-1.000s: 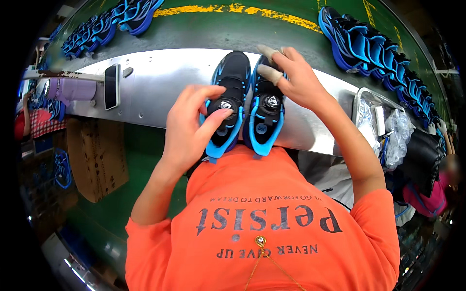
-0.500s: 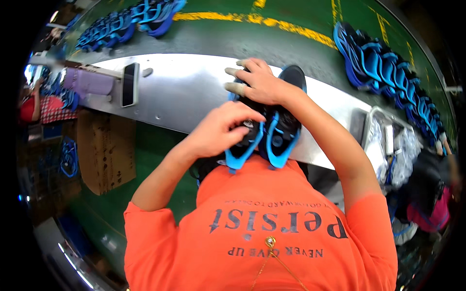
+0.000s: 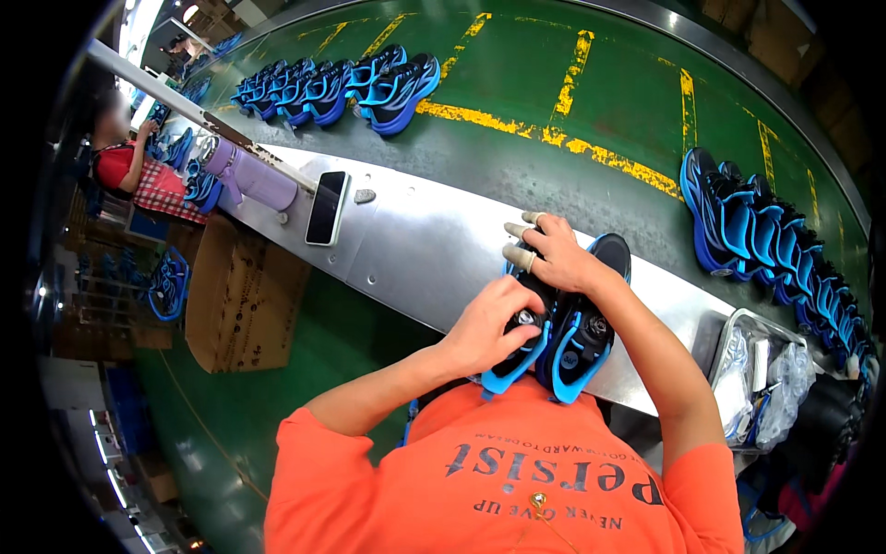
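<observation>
A pair of black and blue sneakers lies on the metal bench, heels toward me. My left hand [image 3: 496, 323] pinches a round dial [image 3: 526, 318] on the left sneaker [image 3: 506, 371], thumb on one side and fingers on the other. Over the front of that same shoe lies my right hand [image 3: 559, 258], its fingers bent round the toe, with pale finger cots on several fingertips. The right sneaker [image 3: 609, 268] stands close alongside, under my right wrist, and its own dial shows. Most of the left shoe's toe is hidden by my right hand.
On the metal bench [image 3: 415, 222] lie a phone [image 3: 327, 209] and a small grey lump [image 3: 365, 196], with a purple bottle [image 3: 254, 175] farther left. A tray [image 3: 725, 355] of plastic bags stands right. Rows of sneakers [image 3: 397, 97] line the far side. A cardboard box [image 3: 245, 305] and another person [image 3: 138, 171] are left.
The whole view has shifted, so the bench and shoes sit lower and farther right. My left thumb and fingers have closed round the dial. My right hand stays on the toe.
</observation>
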`<state>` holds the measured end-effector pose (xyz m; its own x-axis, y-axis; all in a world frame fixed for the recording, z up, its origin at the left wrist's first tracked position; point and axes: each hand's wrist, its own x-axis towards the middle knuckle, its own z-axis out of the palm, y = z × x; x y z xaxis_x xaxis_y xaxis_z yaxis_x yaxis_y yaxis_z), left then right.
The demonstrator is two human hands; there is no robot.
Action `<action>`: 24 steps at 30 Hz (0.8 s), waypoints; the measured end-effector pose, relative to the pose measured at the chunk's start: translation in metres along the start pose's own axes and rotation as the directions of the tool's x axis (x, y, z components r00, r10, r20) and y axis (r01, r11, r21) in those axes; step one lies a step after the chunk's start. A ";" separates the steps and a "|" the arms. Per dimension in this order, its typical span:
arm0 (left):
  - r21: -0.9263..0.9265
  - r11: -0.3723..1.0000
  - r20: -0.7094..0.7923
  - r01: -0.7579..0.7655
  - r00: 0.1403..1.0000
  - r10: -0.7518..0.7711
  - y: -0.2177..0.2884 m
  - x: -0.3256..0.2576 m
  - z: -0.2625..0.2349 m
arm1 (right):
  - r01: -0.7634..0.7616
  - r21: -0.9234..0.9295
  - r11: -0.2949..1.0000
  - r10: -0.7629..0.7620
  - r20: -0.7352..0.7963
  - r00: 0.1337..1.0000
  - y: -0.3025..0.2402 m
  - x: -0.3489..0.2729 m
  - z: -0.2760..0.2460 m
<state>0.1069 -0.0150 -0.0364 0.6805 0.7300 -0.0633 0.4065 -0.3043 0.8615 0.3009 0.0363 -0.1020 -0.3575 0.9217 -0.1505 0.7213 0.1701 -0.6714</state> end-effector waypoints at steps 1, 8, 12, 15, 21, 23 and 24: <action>-0.046 0.997 0.103 -0.056 0.993 0.060 -0.005 0.002 -0.005 | -0.003 -0.001 1.000 0.003 -0.010 1.000 -0.001 -0.001 0.000; 0.126 0.991 -0.080 -0.033 0.996 0.043 -0.001 0.002 0.004 | 0.071 0.053 0.996 -0.066 -0.094 0.993 0.022 0.003 0.010; -0.031 0.988 0.209 -0.149 0.966 0.152 -0.007 0.007 -0.007 | 0.064 0.017 0.998 -0.064 -0.022 0.998 0.016 0.001 0.004; 0.153 0.966 0.101 -0.209 0.976 0.195 0.008 -0.001 -0.006 | 0.048 0.077 0.996 -0.046 -0.029 0.999 0.015 0.001 0.003; -0.595 0.566 0.200 0.570 0.787 -0.583 0.011 -0.050 -0.007 | 0.023 0.101 0.995 -0.020 -0.025 0.999 0.022 0.003 0.004; -0.757 0.240 0.356 0.608 0.692 -0.628 0.015 -0.047 -0.007 | 0.018 0.077 0.997 -0.017 -0.018 1.000 0.020 0.005 0.005; -0.759 0.241 0.353 0.605 0.693 -0.629 0.016 -0.043 -0.005 | 0.022 0.077 0.997 -0.021 -0.017 1.000 0.018 0.005 0.006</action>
<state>0.0814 -0.0487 -0.0173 0.4305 0.4813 -0.7635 0.0469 0.8329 0.5515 0.3087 0.0417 -0.1189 -0.3624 0.9238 -0.1237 0.6653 0.1634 -0.7285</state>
